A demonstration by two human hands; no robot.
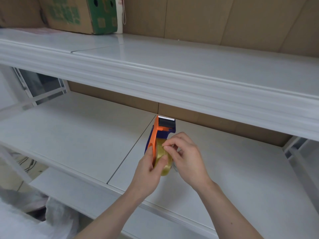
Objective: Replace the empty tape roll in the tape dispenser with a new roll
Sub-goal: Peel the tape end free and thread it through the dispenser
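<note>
An orange and blue tape dispenser [159, 131] is held above the lower white shelf [77, 135], its serrated blade and black roller pointing away from me. A yellowish clear tape roll [163, 156] sits on the dispenser's hub. My left hand [150, 171] grips the dispenser and the roll from the left, thumb across the roll's face. My right hand [186, 156] is at the roll's right side, with thumb and forefinger pinched on the roll's top edge.
An upper white shelf [172, 69] overhangs just beyond the dispenser. A cardboard box with green print [81, 14] stands at its back left. Brown cardboard lines the back wall. Plastic bags [43, 213] lie at the lower left.
</note>
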